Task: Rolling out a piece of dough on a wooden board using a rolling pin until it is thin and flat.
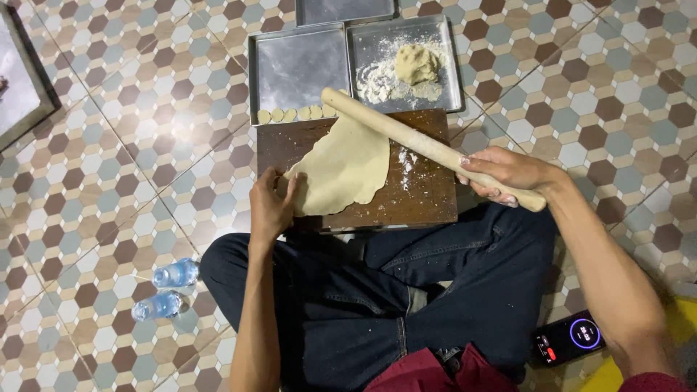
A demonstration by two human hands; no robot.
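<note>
A thin sheet of pale dough (345, 167) hangs from a long wooden rolling pin (406, 136) over a dark wooden board (421, 196). My right hand (508, 174) grips the near end of the pin and holds it tilted above the board. My left hand (272, 203) pinches the lower left edge of the dough sheet at the board's near corner. The sheet's far edge is draped over the pin.
Behind the board lie two metal trays: the left tray (298, 65) has a row of small cut dough rounds (290, 115), the right tray (446, 72) holds a dough lump (416, 64) and flour. Two water bottles (165, 290) and a phone (570, 337) lie on the tiled floor.
</note>
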